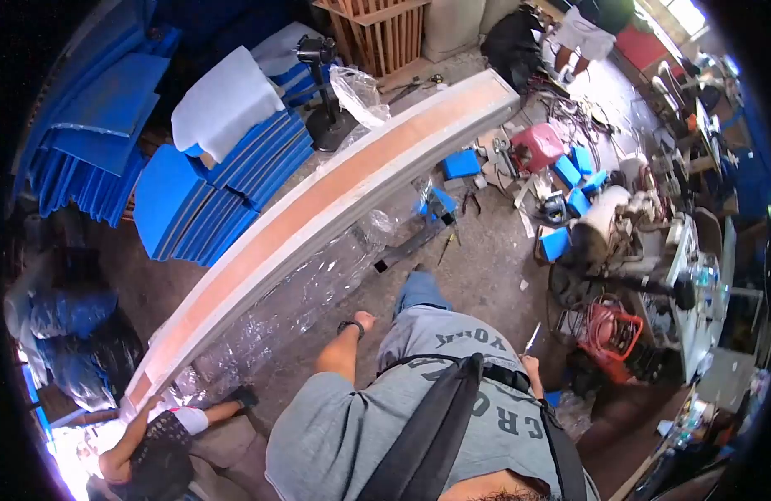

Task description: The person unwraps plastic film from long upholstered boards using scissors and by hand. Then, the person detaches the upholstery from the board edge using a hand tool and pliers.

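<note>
My left hand [365,321], with a dark watch at the wrist, hangs in front of my body with its fingers curled and nothing showing in them. It is apart from the long curved panel [319,200], which has a pale border and an orange-brown middle strip. Low at my right side, my right hand [532,365] is closed around a thin, pale, pointed tool [532,336], whose exact kind is too small to tell. Clear plastic wrap [294,292] lies along the panel's near side.
Blue curved panels [235,200] are stacked at left. Another person [156,442] sits by the panel's lower end. A dark bar [415,242], pliers [471,200], blue blocks [461,164] and a red container [537,147] lie on the floor. A red-framed machine [611,338] stands right.
</note>
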{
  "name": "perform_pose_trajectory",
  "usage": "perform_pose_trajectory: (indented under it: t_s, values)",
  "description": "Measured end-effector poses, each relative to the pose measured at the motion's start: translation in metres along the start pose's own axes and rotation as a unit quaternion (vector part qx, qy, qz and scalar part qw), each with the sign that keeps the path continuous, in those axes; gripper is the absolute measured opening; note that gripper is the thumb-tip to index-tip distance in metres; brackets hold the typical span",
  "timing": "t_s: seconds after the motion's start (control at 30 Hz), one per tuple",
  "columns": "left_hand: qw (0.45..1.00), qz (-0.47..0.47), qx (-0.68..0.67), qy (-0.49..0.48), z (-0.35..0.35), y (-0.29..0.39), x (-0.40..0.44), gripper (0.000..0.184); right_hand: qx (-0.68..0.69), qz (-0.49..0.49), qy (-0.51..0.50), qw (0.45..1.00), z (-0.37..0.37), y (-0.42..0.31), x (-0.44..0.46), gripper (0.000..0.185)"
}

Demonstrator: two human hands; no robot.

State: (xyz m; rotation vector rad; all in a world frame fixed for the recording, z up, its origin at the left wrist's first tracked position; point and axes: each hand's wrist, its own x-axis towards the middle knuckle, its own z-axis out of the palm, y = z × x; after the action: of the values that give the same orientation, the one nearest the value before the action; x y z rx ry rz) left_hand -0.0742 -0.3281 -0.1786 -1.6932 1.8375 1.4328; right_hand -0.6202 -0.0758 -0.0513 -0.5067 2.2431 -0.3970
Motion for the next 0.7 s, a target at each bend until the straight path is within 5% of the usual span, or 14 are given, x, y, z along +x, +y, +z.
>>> perform_pose_trajectory:
  t_s: [0.13,0.2,0.3,0.47,0.53,0.57,0.6,0.63,0.67,0.7]
  values:
    - [0.982,0.014,-0.092,0.165,-0.035,0.069,0.075,0.031,-0.198,-0.159,-0.062,0.965,0.012,0.009,0.114,0.023]
    - [0.937,0.002,-0.302,0.174,-0.062,0.107,0.105,0.033,-0.156,-0.054,-0.096,0.982,-0.011,-0.033,0.125,0.023]
    - [0.894,0.063,-0.386,0.218,-0.125,0.176,0.099,0.035,-0.146,-0.014,-0.117,0.982,-0.038,-0.105,0.14,0.023]
    - [0.849,-0.006,-0.452,0.274,-0.144,0.194,0.117,0.035,-0.169,-0.012,-0.155,0.973,-0.063,-0.204,0.184,0.024]
    - [0.836,-0.061,-0.462,0.29,-0.124,0.188,0.127,0.04,-0.247,-0.159,-0.215,0.931,-0.065,-0.219,0.237,0.022]
    - [0.86,-0.065,-0.408,0.3,-0.089,0.154,0.156,0.041,-0.394,-0.41,-0.219,0.793,-0.065,-0.215,0.27,0.022]
    - [0.912,-0.093,-0.278,0.285,-0.115,0.194,0.121,0.043,-0.456,-0.584,-0.152,0.654,-0.065,-0.215,0.298,0.022]
    - [0.858,-0.166,-0.399,0.279,-0.078,0.171,0.148,0.039,-0.344,-0.267,-0.278,0.856,-0.078,-0.278,0.278,0.024]
    - [0.832,-0.148,-0.456,0.278,-0.067,0.174,0.142,0.037,-0.169,0.056,-0.206,0.962,-0.094,-0.357,0.245,0.025]
    - [0.823,-0.172,-0.477,0.254,-0.059,0.176,0.141,0.035,-0.163,0.05,-0.225,0.959,-0.095,-0.36,0.274,0.026]
